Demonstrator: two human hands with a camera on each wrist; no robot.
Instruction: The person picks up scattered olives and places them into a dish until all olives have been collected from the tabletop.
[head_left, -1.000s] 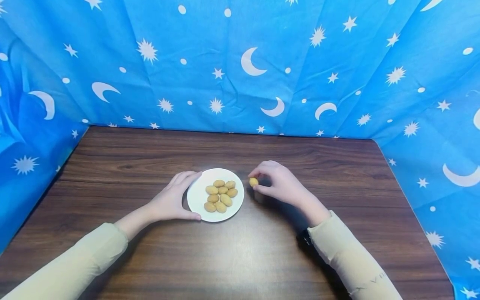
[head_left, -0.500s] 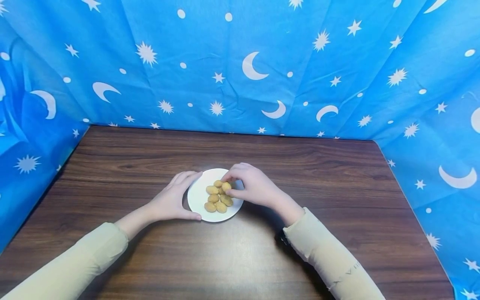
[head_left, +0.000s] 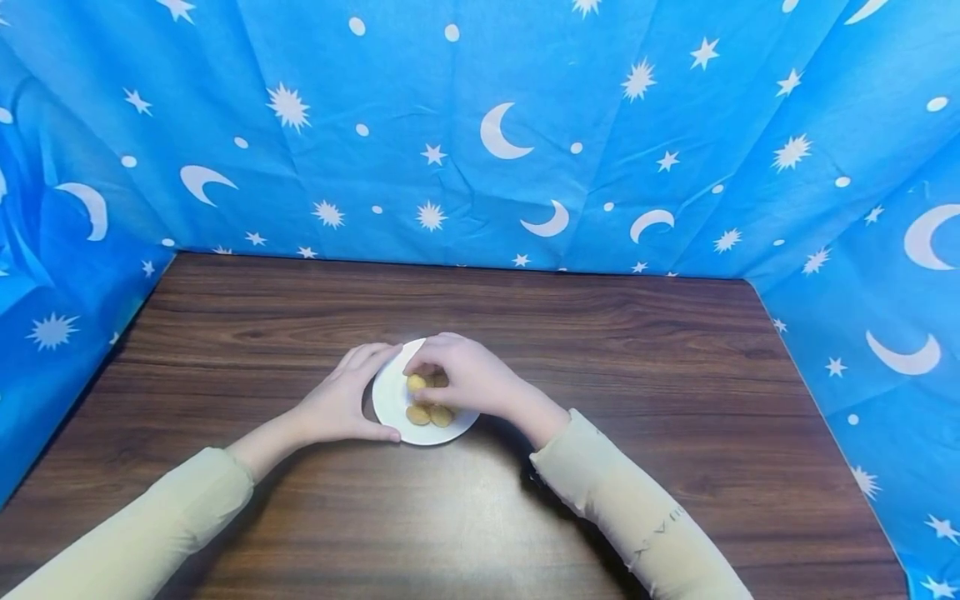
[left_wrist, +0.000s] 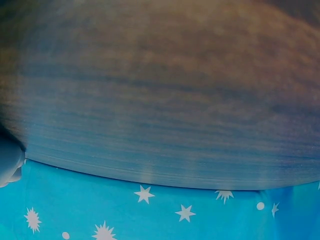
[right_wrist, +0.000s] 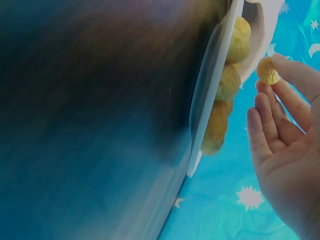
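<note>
A round white plate stands on the wooden table, bearing several small yellow-brown oval pieces that look like fruit or nuts. My left hand holds the plate's left side, thumb at the near rim and fingers at the far rim. Over the plate, my right hand pinches one yellow oval piece between thumb and index finger. In the right wrist view that piece is apart from those on the plate; the other fingers of the right hand are loosely bent. From the head view, this hand hides part of the pile.
The dark wood-grain table extends around the plate. A blue curtain with white moons and stars borders its back and sides. Mostly tabletop fills the left wrist view.
My right hand has carried the pinched oval piece leftward, from right of the plate to above its left part. The left hand stays at the plate's rim.
</note>
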